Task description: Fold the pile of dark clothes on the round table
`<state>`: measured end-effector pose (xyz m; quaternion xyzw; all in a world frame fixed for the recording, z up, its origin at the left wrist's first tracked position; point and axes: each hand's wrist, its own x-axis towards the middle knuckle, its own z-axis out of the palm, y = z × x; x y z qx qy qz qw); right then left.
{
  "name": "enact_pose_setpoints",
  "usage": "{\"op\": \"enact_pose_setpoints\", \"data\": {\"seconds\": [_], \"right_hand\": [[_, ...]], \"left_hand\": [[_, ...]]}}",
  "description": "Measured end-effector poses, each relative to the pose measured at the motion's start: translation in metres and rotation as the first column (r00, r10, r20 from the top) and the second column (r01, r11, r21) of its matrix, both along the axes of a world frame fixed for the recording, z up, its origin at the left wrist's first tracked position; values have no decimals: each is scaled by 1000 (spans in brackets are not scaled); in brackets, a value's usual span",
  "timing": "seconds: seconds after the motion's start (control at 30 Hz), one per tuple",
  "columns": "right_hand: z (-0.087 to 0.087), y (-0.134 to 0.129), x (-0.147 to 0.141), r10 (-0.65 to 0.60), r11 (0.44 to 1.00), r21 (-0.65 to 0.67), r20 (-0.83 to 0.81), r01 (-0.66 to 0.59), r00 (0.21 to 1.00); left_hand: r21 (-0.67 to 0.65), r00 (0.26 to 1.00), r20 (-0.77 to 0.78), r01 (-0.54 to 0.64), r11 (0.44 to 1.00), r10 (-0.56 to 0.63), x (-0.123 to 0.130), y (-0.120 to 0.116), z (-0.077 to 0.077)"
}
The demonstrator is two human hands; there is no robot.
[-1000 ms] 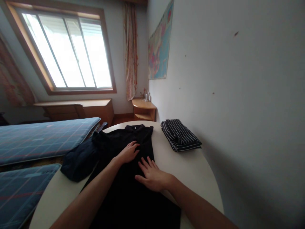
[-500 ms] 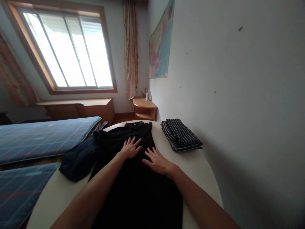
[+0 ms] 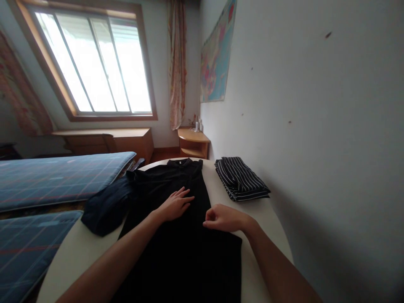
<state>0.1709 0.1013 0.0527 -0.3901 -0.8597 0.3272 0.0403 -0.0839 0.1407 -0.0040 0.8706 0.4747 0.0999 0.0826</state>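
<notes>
Looking down at our round cream-topped counter (image 3: pixel 69 269), we've got a black collared cloth garment (image 3: pixel 186 265) spread right across it, collar at the far edge, body running toward us. Our left hand (image 3: pixel 173 205) lies over the middle, palm down, fingers loosely spread, seemingly to steady the fabric. And our right hand (image 3: pixel 225 216)? Over at the garment's right edge, narrow, fingers curled toward the thumb; how tightly it closes, or whether any cloth is pinched, we cannot tell. To the left, a bunched navy cloth bundle (image 3: pixel 104 208) sits against the black sleeve, probably to leave the centre free. Near the wall, a folded black-and-white striped fabric stack (image 3: pixel 243 179) sits apart from the garment, likely to save its folds. As for storage, beyond us there's a light-wood corner stand (image 3: pixel 191 135): small items on top, an open compartment below, its contents too shadowed to make out.
</notes>
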Motion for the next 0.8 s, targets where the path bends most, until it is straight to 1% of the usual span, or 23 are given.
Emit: {"op": "enact_pose_setpoints", "data": {"seconds": [0.1, 0.13, 0.17, 0.2, 0.27, 0.3, 0.33, 0.37, 0.4, 0.43, 0.47, 0.5, 0.53, 0.6, 0.67, 0.73, 0.8], "right_hand": [[8, -4, 2, 44, 985, -164, -33, -49, 999], [11, -6, 2, 68, 969, -233, -46, -77, 997], [13, -9, 2, 98, 941, -318, -64, -113, 993], [15, -11, 1, 130, 897, -414, -91, -156, 987], [16, -14, -2, 174, 770, -588, -180, -248, 968], [15, -14, -3, 171, 718, -636, -236, -284, 957], [12, -13, -5, 146, 700, -643, -296, -310, 944], [9, -12, -7, 106, 726, -610, -357, -317, 928], [4, -9, -8, 56, 789, -538, -417, -296, 907], [-1, -6, -10, 3, 864, -442, -476, -242, 879], [-7, -2, -11, -43, 926, -341, -527, -165, 849], [-13, 3, -12, -79, 966, -247, -561, -75, 824], [-19, 7, -12, -106, 985, -172, -576, 7, 811], [-31, 15, -12, -135, 990, -49, -555, 130, 821], [-40, 20, -11, -141, 979, 61, -496, 196, 857], [-45, 23, -10, -140, 965, 143, -430, 220, 892], [-48, 25, -9, -138, 959, 179, -383, 220, 913]], "left_hand": [[-26, 988, 47, 147, 989, -146, -1, -32, 13], [-33, 981, 65, 184, 982, -182, -1, -43, 17], [-38, 973, 80, 221, 975, -217, 0, -54, 22], [-37, 964, 93, 252, 967, -248, 2, -64, 26], [-30, 947, 110, 308, 951, -303, 6, -82, 31], [-24, 940, 112, 327, 945, -322, 8, -90, 33], [-17, 935, 110, 342, 940, -338, 11, -97, 35], [-10, 930, 105, 355, 935, -352, 13, -104, 35], [0, 925, 97, 368, 930, -366, 15, -110, 35], [16, 920, 87, 382, 924, -382, 16, -115, 35], [36, 913, 76, 400, 916, -402, 18, -120, 34], [59, 903, 64, 421, 905, -424, 19, -124, 33], [83, 893, 51, 442, 893, -446, 20, -128, 32], [126, 872, 34, 482, 867, -489, 22, -134, 31], [154, 853, 52, 508, 848, -520, 24, -137, 30], [158, 832, 131, 519, 840, -539, 25, -139, 31], [122, 807, 254, 521, 845, -534, 24, -141, 33]]}}
